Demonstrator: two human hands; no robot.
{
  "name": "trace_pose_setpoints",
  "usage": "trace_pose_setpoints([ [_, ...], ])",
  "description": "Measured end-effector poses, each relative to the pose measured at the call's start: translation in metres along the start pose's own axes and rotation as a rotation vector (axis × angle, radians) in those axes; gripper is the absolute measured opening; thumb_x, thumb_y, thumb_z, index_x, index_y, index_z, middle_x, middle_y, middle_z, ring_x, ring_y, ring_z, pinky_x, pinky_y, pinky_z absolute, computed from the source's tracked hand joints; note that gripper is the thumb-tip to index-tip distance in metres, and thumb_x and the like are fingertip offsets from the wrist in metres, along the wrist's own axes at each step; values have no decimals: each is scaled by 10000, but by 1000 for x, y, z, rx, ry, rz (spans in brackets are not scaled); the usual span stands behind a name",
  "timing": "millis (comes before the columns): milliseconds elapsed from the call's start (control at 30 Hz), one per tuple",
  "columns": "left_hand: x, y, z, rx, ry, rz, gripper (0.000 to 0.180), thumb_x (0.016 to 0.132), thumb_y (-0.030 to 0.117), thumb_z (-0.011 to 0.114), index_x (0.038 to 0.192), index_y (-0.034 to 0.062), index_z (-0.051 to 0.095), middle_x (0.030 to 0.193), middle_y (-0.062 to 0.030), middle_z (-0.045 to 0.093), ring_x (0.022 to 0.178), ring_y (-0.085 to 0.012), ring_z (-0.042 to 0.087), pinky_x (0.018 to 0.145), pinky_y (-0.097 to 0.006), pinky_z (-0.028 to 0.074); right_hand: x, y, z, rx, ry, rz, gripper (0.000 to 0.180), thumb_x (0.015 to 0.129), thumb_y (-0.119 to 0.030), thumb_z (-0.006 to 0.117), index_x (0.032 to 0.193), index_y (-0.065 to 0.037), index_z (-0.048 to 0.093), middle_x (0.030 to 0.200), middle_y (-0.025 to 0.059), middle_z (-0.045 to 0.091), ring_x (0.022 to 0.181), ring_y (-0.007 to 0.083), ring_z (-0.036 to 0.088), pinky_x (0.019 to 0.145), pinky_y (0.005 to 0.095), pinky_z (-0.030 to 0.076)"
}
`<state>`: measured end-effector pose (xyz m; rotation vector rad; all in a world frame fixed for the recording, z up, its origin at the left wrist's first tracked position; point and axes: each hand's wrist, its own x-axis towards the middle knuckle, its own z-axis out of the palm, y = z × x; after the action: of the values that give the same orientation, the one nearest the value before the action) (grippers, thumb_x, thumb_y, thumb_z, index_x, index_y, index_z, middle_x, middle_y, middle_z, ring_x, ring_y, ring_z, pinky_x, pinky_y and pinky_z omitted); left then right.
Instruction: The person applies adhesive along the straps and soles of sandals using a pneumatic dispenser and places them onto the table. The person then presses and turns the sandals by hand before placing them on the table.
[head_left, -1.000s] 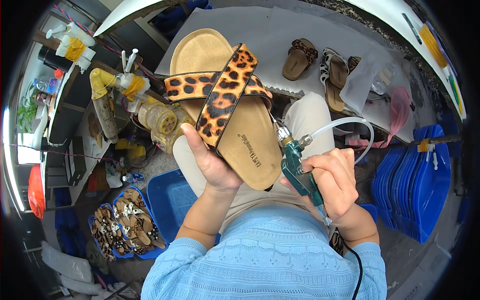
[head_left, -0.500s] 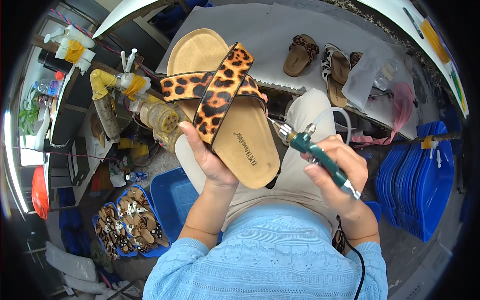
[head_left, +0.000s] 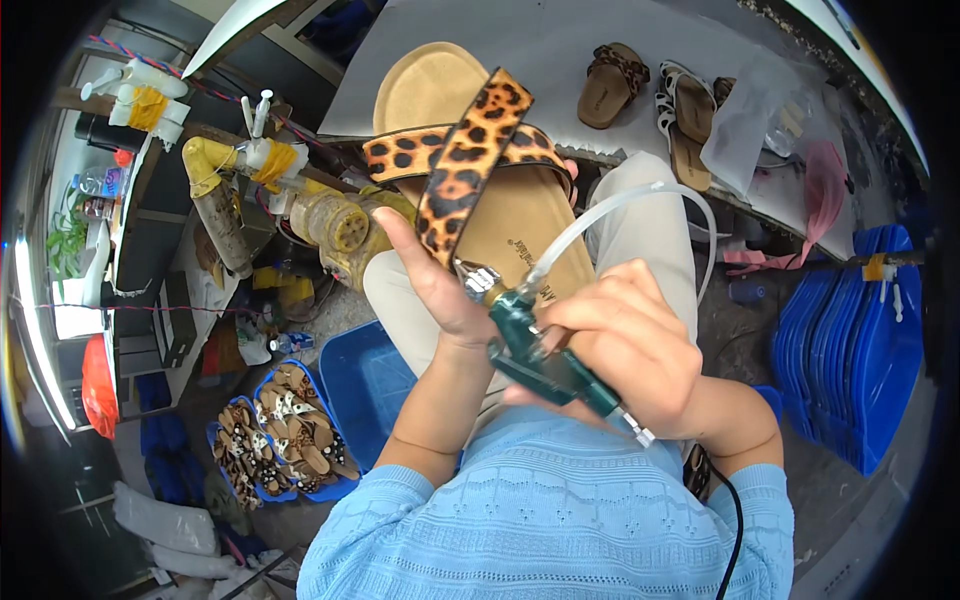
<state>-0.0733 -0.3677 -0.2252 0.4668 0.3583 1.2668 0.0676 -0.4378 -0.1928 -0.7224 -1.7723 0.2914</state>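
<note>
A leopard-print sandal (head_left: pixel 545 225) with crossed straps and a tan footbed is held up in front of me. My left hand (head_left: pixel 445 300) grips its left side, thumb raised along the edge; the other fingers are mostly hidden beneath the sole. Wrapped round a dark green pen-shaped spray gun (head_left: pixel 520 340) with a silver nozzle end is my right hand (head_left: pixel 630 345). A clear tube (head_left: pixel 610 200) arches from the gun. Its nozzle is right by the lower end of the leopard strap; whether they touch I cannot tell.
Several sandals (head_left: pixel 608 90) lie on the grey-covered bench (head_left: pixel 470 40) ahead. Filled blue baskets (head_left: pixel 290 430) and a blue bin (head_left: pixel 360 380) are at lower left, stacked blue trays (head_left: pixel 840 350) at right. A yellowed pipe fixture (head_left: pixel 330 225) stands left of the sandal.
My right hand has brought the spray gun left, over the sandal, with its nozzle now at the strap's lower end. The sandal sits slightly higher and further right in view.
</note>
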Motion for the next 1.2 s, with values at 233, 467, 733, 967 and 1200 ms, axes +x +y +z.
trace_pose_setpoints([
  [233,5,3,5,-391,-298,-79,1202,795,914,350,1469,-81,316,1382,-324,471,1234,-401,531,1090,-479,441,4,-10,10,-76,-79,-51,238,559,-129,632,706,24,524,830,158,603,648,243,557,626,358,401],
  [467,6,9,-3,-379,-303,-83,1131,795,675,709,1542,3,190,1577,-199,276,1390,-319,405,1161,-466,350,9,-14,9,-76,-142,5,255,556,-124,630,728,44,544,823,164,620,618,235,533,583,347,348],
  [733,3,7,6,-402,-335,-79,1214,774,884,461,1486,-81,273,1487,-234,387,1299,-371,488,1120,-490,429,7,-14,12,-59,-105,-12,300,526,-166,616,733,36,537,760,138,575,594,222,475,545,342,275],
  [967,8,8,-8,-392,-360,-73,1151,786,752,612,1513,-46,213,1520,-235,312,1338,-353,441,1137,-484,390,5,-10,12,-15,-81,-33,344,503,-196,654,725,44,545,754,146,577,579,222,472,533,344,258],
  [1200,9,6,0,-564,-487,-156,1156,824,650,697,1539,-44,111,1582,-247,196,1405,-354,361,1183,-492,320,4,-11,3,-12,-116,-51,380,512,-219,687,724,63,548,749,156,579,554,215,457,521,337,248],
])
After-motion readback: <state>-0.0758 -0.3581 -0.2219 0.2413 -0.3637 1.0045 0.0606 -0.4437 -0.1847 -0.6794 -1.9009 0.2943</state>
